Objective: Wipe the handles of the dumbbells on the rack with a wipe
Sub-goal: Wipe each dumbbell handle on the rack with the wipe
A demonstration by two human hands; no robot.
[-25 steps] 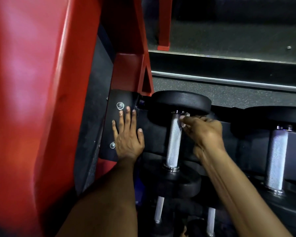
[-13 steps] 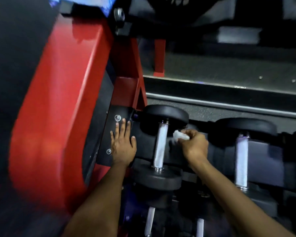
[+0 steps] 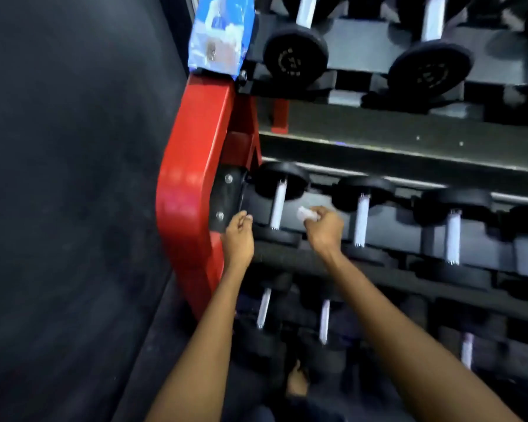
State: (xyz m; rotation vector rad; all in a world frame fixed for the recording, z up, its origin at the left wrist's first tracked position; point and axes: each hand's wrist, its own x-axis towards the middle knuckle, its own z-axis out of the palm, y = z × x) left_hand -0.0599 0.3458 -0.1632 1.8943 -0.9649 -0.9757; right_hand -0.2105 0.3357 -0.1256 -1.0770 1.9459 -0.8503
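Now right hand (image 3: pixel 325 228) pinches wipe (image 3: pixel 306 213) beside handle (image 3: pixel 278 205).

Two dumbbells (image 3: pixel 296 53) on the top shelf, four (image 3: pixel 279 202) on the middle. One wipe (image 3: pixel 307 213), one blue packet (image 3: pixel 220 32), two hands (image 3: pixel 238 236)
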